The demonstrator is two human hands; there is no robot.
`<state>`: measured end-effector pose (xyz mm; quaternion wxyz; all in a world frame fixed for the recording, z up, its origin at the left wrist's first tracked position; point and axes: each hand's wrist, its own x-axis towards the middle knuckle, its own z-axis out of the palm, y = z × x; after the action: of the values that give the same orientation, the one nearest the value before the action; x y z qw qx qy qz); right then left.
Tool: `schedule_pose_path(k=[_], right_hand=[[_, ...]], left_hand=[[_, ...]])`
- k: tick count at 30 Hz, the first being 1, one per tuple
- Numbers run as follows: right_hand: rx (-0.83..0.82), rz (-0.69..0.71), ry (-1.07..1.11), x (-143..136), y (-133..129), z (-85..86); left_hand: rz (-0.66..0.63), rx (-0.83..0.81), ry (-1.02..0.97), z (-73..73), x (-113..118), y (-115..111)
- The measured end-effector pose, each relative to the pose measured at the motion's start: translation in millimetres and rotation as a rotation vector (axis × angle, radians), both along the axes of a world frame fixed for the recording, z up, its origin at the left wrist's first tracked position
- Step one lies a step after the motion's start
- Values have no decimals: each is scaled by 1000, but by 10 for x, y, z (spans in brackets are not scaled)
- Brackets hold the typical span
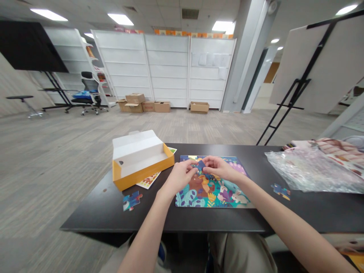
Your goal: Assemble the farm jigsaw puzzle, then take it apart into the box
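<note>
Left hand (179,176): closed on the small blue cardboard puzzle piece (200,165), pinched at its near-left edge.
Right hand (218,167): fingers closed on the same piece from the right.
Piece: held just above the colourful jigsaw board (216,191).
Open yellow cardboard box (142,167): left of the grip.

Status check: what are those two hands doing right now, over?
Both hands, left and right, pinching small blue jigsaw piece. Above colourful cartoon puzzle board. Nothing blocking. Over.
</note>
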<state>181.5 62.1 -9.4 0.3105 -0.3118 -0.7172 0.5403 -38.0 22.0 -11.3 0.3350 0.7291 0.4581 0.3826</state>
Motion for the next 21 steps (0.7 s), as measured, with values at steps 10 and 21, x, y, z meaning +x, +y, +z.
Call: schedule_pose_path(k=[10, 21], right_hand=[[165, -159, -196, 99, 264, -6], [239, -186, -359, -267, 928, -74]], left_hand=[[179, 114, 727, 229, -220, -192], [73, 63, 795, 273, -330, -286]])
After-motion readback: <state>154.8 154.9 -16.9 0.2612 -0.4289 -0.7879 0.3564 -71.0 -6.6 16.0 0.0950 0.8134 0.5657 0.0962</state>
